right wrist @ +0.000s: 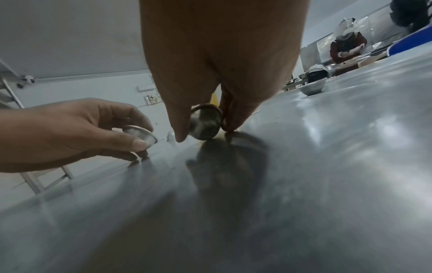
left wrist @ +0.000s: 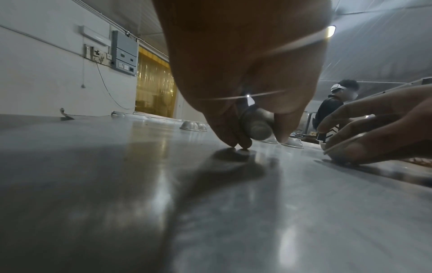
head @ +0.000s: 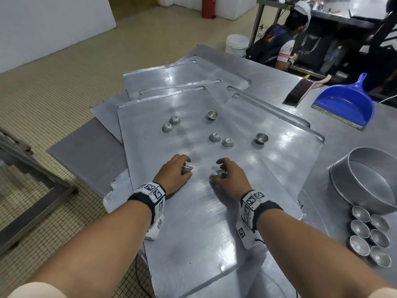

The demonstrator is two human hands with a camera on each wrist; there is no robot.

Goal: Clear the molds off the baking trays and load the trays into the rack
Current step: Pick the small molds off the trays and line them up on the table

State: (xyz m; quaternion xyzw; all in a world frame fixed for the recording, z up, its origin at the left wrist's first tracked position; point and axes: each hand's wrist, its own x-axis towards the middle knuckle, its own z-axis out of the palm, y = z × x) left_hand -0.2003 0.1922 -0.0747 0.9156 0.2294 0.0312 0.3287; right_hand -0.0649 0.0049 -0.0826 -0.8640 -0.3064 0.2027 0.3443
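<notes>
Several flat metal baking trays lie overlapped on the steel table, the top tray (head: 193, 222) nearest me. My left hand (head: 182, 168) pinches a small round metal mold (left wrist: 256, 123), tipped on edge just above the tray. My right hand (head: 219, 172) pinches another mold (right wrist: 205, 122) the same way. Several more small molds stand loose farther up the tray, such as a pair (head: 171, 124) at the left, a pair (head: 221, 139) in the middle and single ones (head: 212, 115) (head: 261, 138).
A large round cake pan (head: 365, 181) stands at the right, with several small molds (head: 370, 235) grouped in front of it. A blue dustpan (head: 345, 102) and a brush (head: 298, 91) lie at the back right. A person sits beyond the table. A metal frame (head: 32, 175) stands at the left.
</notes>
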